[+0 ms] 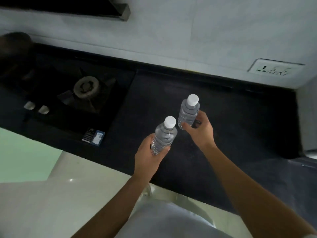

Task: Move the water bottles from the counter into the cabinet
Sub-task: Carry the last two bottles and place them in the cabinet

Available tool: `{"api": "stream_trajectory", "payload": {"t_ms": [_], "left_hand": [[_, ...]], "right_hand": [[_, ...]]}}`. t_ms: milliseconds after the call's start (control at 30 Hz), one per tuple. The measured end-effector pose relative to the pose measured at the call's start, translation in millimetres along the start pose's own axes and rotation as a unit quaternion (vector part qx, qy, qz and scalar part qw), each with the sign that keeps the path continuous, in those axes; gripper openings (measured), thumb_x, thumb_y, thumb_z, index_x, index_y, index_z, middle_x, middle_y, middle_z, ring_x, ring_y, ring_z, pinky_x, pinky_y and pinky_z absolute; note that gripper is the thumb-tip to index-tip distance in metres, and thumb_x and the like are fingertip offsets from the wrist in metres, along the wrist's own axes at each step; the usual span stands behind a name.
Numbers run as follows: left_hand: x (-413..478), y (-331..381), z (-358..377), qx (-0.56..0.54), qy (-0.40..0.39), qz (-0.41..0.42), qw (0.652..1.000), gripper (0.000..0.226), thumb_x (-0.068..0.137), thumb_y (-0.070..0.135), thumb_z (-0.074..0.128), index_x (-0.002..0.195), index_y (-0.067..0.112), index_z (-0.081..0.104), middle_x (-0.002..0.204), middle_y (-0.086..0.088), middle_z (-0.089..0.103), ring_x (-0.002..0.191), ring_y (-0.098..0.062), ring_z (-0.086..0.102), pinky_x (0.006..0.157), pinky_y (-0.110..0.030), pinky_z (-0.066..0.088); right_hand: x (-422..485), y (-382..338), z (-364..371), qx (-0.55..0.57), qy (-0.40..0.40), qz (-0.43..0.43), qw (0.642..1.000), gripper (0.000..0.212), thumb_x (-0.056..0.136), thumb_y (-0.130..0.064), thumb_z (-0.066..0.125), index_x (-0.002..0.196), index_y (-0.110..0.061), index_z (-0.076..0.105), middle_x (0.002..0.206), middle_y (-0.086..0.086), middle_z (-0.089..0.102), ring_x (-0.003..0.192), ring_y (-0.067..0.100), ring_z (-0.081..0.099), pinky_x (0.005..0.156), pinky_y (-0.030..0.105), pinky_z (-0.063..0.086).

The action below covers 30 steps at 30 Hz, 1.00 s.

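Across the dark counter (231, 134), which runs from the hob (73, 93) at its left end to the wall corner at its right, I see nothing else of the task standing on the bare stretch; both bottles are in my hands over the front half of that stretch, nearer the front edge than the back wall with its socket (272, 69). My right hand (200, 129) is wrapped round the lower body of the right bottle (188, 112), fingers closed on it, cap up and tilted a little away from me. My left hand (149, 155) grips the base half of the left bottle (164, 136) the same way, closer to the front edge. Whether either bottle is touching the counter I cannot tell; the left one looks lifted clear. I judge this the pick-up step, done or nearly so, with the carry to come. No cabinet shows in this view, so the next move calls for turning to find it, and with both hands full, freeing a hand if its door is shut. A small box (94, 137) lies by the hob's front corner.
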<state>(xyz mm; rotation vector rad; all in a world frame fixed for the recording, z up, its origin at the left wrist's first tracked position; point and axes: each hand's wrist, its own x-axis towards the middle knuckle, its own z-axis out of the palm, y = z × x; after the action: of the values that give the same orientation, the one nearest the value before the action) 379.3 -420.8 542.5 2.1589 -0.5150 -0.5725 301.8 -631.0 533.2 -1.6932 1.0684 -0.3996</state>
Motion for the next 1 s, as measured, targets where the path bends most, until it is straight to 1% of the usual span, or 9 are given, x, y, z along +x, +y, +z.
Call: {"api": "stream_trajectory", "payload": {"t_ms": [133,267,333,467,600,700,767,833,1000], "left_hand": [[1,7,5,0.004,0.015,-0.017,1.0,0.049,0.073,0.063,0.076,0.109,0.072,0.043,0.108,0.034,0.061,0.104,0.004,0.063,0.092,-0.028,0.056],[-1,4,7,-0.026,0.006,-0.042,0.999,0.055,0.078,0.043,0.083,0.111,0.067,0.046,0.109,0.033,0.063,0.103,0.009,0.062,0.09,-0.021,0.051],[-2,3,7,-0.026,0.01,-0.051,0.998,0.061,0.077,0.039,0.085,0.117,0.059,0.043,0.11,0.03,0.063,0.103,0.007,0.062,0.092,-0.023,0.051],[-9,-2,7,-0.072,0.038,-0.083,0.993,0.065,0.075,0.038,0.087,0.122,0.049,0.044,0.108,0.027,0.065,0.107,-0.006,0.067,0.096,-0.034,0.056],[-52,-18,-14,-0.113,0.062,-0.125,0.984,0.048,0.074,0.034,0.089,0.107,0.042,0.054,0.104,0.021,0.071,0.096,-0.001,0.07,0.089,-0.031,0.058],[-110,-50,-44,-0.082,0.058,-0.147,0.984,0.045,0.076,0.045,0.086,0.109,0.037,0.057,0.102,0.018,0.072,0.093,-0.004,0.071,0.082,-0.027,0.056],[-155,-77,-64,-0.072,0.076,-0.175,0.979,0.05,0.076,0.048,0.086,0.113,0.033,0.057,0.105,0.016,0.071,0.094,-0.009,0.071,0.082,-0.027,0.055],[-196,-99,-82,-0.09,0.114,-0.212,0.967,0.049,0.076,0.042,0.087,0.112,0.03,0.056,0.106,0.014,0.07,0.093,-0.01,0.071,0.079,-0.026,0.055],[-267,-139,-128,-0.151,0.208,-0.242,0.936,0.047,0.075,0.034,0.088,0.111,0.032,0.057,0.106,0.016,0.072,0.09,0.0,0.072,0.076,-0.023,0.055]], "right_hand": [[12,1,-3,0.017,-0.032,-0.035,0.999,0.061,0.078,-0.034,0.082,0.132,-0.032,0.055,0.116,-0.021,0.067,0.106,-0.005,0.062,0.092,0.017,0.047],[16,1,-8,0.009,-0.068,-0.051,0.996,0.062,0.08,-0.022,0.082,0.134,-0.029,0.053,0.11,-0.026,0.065,0.097,-0.019,0.06,0.077,0.003,0.045],[13,-1,-11,-0.007,-0.058,-0.05,0.997,0.064,0.077,-0.025,0.084,0.133,-0.032,0.052,0.111,-0.025,0.063,0.096,-0.018,0.059,0.08,0.009,0.048],[-6,-1,-20,-0.038,-0.044,-0.036,0.998,0.061,0.068,-0.036,0.086,0.121,-0.036,0.056,0.112,-0.018,0.066,0.1,-0.001,0.063,0.091,0.033,0.055],[-67,9,-34,-0.034,-0.058,-0.026,0.997,0.046,0.063,-0.036,0.088,0.101,-0.034,0.061,0.099,-0.013,0.071,0.091,0.002,0.068,0.086,0.041,0.059],[-130,23,-34,-0.025,-0.089,-0.009,0.996,0.043,0.065,-0.031,0.089,0.097,-0.033,0.06,0.093,-0.011,0.074,0.085,0.008,0.072,0.082,0.046,0.06],[-171,30,-24,-0.043,-0.115,-0.004,0.992,0.044,0.065,-0.033,0.089,0.098,-0.033,0.059,0.092,-0.015,0.074,0.084,0.008,0.073,0.081,0.047,0.061],[-206,33,-8,-0.065,-0.144,-0.008,0.987,0.046,0.065,-0.033,0.09,0.099,-0.034,0.059,0.091,-0.02,0.073,0.084,0.004,0.072,0.081,0.044,0.061],[-272,11,58,-0.122,-0.225,-0.052,0.965,0.051,0.065,-0.041,0.089,0.104,-0.04,0.056,0.095,-0.026,0.069,0.089,-0.004,0.066,0.081,0.033,0.058]]}}
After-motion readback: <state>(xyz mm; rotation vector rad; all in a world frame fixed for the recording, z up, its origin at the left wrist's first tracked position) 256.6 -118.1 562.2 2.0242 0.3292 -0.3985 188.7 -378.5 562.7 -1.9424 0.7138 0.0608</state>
